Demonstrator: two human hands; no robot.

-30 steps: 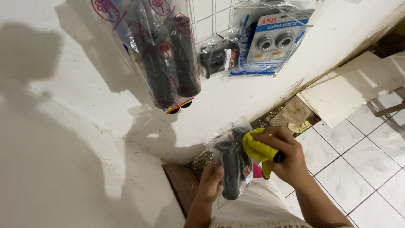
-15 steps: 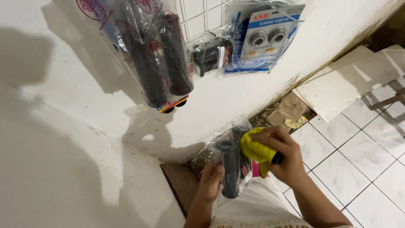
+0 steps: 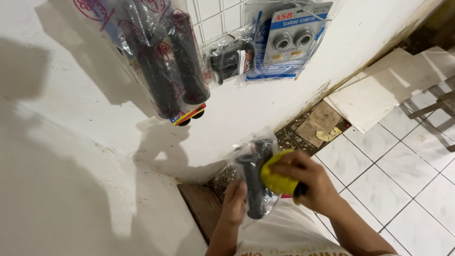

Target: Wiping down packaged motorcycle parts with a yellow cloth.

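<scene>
- The bag of black grips, a clear plastic packet with two dark rubber handlebar grips inside, was held upright in front of the person's chest, below the white wall.
- The left hand was closed around the packet's lower end, fingers wrapped from the left side.
- The right hand was curled over a yellow cloth, pressing it against the packet's right face.
- In my judgement the step in hand was wiping the packet; it would go best with the left hand kept firm low down so the thin plastic stays taut, and the cloth drawn along the length of the grips rather than across, to avoid creasing or tearing the bag.
- On the wall above hung a larger bag of black grips, a small packet with a dark part and a blue card with two bearings.
- The tiled floor was white; loose tile sheets leaned by the wall's foot, where dirt and debris lay.
- A brown board stood at the lower wall edge.
</scene>
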